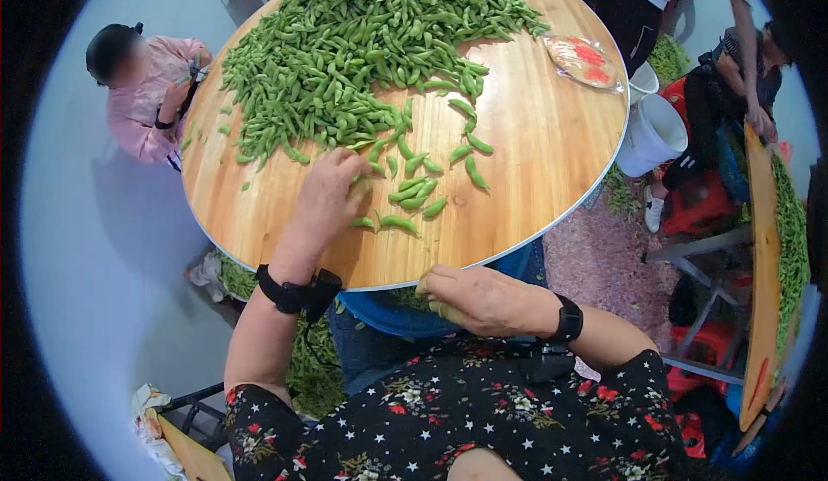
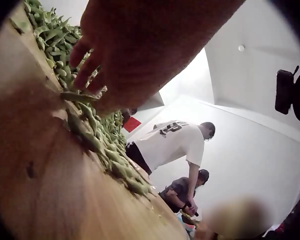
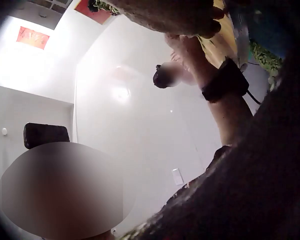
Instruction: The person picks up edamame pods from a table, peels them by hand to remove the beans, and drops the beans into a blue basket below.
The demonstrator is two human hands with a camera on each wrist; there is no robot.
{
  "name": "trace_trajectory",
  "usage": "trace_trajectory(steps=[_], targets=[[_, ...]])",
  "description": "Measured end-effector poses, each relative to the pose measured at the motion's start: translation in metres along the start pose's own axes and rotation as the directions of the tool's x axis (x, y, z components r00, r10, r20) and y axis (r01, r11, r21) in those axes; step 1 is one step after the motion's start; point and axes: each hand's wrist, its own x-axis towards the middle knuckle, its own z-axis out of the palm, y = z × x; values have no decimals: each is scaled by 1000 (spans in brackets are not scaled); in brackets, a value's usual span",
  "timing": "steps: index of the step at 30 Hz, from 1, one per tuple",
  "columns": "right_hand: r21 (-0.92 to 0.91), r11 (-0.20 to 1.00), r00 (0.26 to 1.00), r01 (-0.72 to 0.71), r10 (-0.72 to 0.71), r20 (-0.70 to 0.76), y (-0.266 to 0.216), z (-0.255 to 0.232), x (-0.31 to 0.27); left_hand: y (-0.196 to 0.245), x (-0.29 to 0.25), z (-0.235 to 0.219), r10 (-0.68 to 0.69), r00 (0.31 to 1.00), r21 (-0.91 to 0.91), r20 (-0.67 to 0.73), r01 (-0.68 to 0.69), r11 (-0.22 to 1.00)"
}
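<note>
My left hand (image 1: 332, 189) reaches palm down over the round wooden table, fingertips among loose green bean pods (image 1: 414, 189). In the left wrist view its spread fingers (image 2: 87, 67) point down, with one pod (image 2: 77, 97) right at the tips. My right hand (image 1: 487, 301) is bent at the table's near edge, above a blue basin (image 1: 388, 315). Its fingertips come together there, and I cannot tell whether something is between them. The right wrist view shows only part of this hand (image 3: 170, 17), dark and close up.
A large heap of pods (image 1: 371, 41) covers the far side of the table (image 1: 552, 153). A plastic-wrapped packet (image 1: 585, 62) lies at the right rim. White buckets (image 1: 651, 136) stand beyond it. A person in pink (image 1: 148, 93) sits at the left; others are at the right.
</note>
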Motion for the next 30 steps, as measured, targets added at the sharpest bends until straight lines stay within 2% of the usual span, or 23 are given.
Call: trace_trajectory(steps=[2, 3, 5, 6, 7, 8, 9, 10, 11, 12, 14, 15, 16, 18, 19, 21, 24, 28, 30], targets=[[20, 1000, 1000, 15, -16, 15, 2, -3, 0, 8, -1, -3, 6, 994, 52, -108, 0, 999], [3, 1000, 1000, 19, -19, 9, 6, -3, 1, 12, -1, -5, 6, 994, 52, -108, 0, 999], [-14, 1000, 1000, 22, -22, 5, 16, 0, 4, 17, 0, -8, -214, 974, -151, -75, 201, 968], [-21, 997, 992, 76, -77, -98, 21, 4, 8, 16, -2, -7, -215, 974, -151, -76, 202, 968], [-33, 991, 971, 128, -132, -200, 24, 5, 11, 13, -4, -5, -126, 985, -195, -115, 102, 975], [-34, 991, 971, 128, -132, -201, 24, 2, 11, 13, -6, -4, -36, 987, -235, -156, -1, 972], [139, 990, 980, 12, 16, -198, 21, -5, 13, 19, -9, -6, -33, 987, -236, -156, -5, 972], [308, 945, 972, -106, 164, -171, 20, -12, 15, 31, -15, -11, -62, 995, -313, -79, 34, 949], [488, 855, 948, -178, 282, -148, 20, -16, 17, 44, -20, -14, -87, 996, -386, 3, 81, 919], [489, 853, 946, -184, 289, -148, 17, -17, 19, 55, -25, -14, -85, 996, -392, 7, 81, 917], [608, 776, 919, -168, 346, -189, 12, -18, 23, 71, -34, -14, -91, 995, -447, 38, 98, 889], [498, 846, 935, -188, 310, -174, 19, -15, 24, 70, -37, -10, -93, 995, -433, 35, 99, 896], [501, 844, 936, -190, 310, -168, 21, -13, 25, 69, -39, -9, -100, 994, -432, 37, 106, 895], [331, 936, 949, -123, 208, -236, 21, -11, 27, 66, -42, -9, 32, 997, -185, 67, -19, 983], [331, 936, 950, -122, 207, -235, 20, -10, 27, 66, -43, -9, 31, 997, -184, 67, -18, 983], [66, 996, 958, -65, 81, -275, 19, -9, 25, 67, -46, -8, 25, 994, -180, 103, -6, 984], [-31, 998, 958, -49, 38, -284, 14, -10, 22, 76, -47, -14, 10, 989, -152, 150, 13, 988], [-11, 998, 966, -65, 60, -253, 10, -10, 18, 83, -49, -19, 19, 986, -131, 166, 3, 991], [-53, 994, 978, -92, 81, -191, 7, -12, 16, 82, -52, -18, 54, 976, -172, 210, -17, 985]])
